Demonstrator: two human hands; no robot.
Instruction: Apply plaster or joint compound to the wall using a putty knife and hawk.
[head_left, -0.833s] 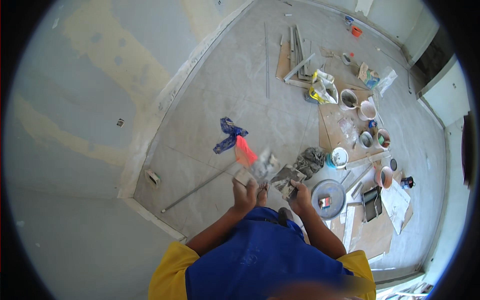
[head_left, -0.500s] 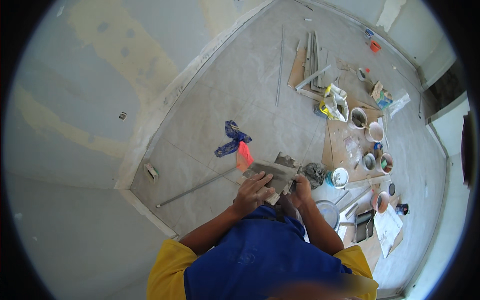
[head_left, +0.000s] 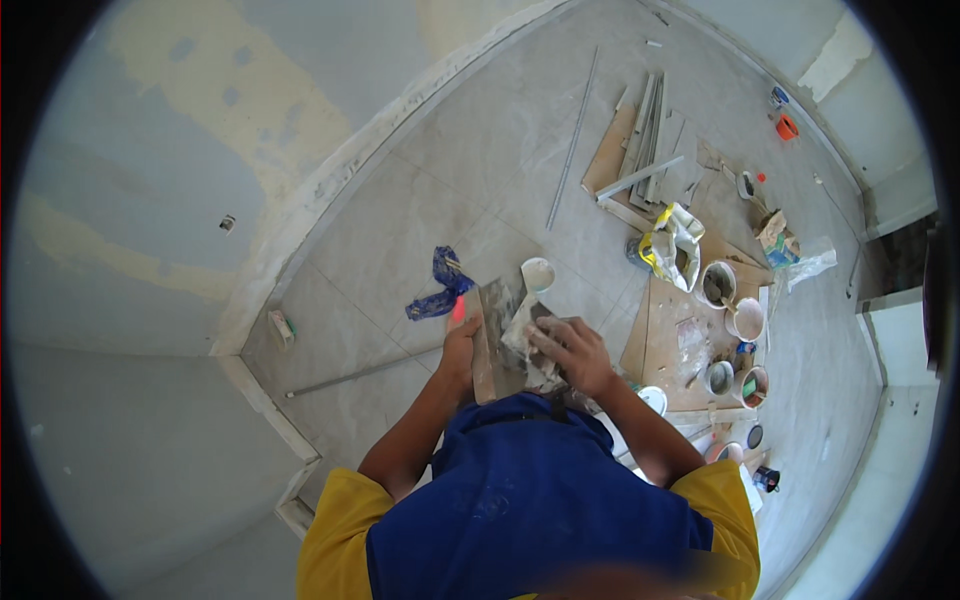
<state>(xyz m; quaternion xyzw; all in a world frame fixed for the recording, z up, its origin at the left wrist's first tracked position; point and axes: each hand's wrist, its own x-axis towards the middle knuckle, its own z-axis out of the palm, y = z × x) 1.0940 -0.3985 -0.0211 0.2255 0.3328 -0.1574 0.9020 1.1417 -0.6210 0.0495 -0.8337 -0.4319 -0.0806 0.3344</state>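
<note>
Forearms (head_left: pixel 648 432) angled inward, left hand (head_left: pixel 461 350) clasping, right fingers (head_left: pixel 553 336) bent.

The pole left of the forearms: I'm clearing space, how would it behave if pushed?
The pole is likely stiff, as it lies straight. It seems light for its length, being so thin. It could swing or roll, with nothing visible holding its left end.

1. Clock centred between left hand (head_left: pixel 460 352) and right hand (head_left: pixel 578 350).
2. Pole (head_left: pixel 350 376) on floor (head_left: pixel 430 180), nine o'clock.
3. Crumpled bundle (head_left: pixel 434 302), ten.
4. Strips (head_left: pixel 645 130) partly over board (head_left: pixel 604 163), one.
5. Buckets (head_left: pixel 733 322) on brown sheet (head_left: pixel 665 320), about three.
</note>
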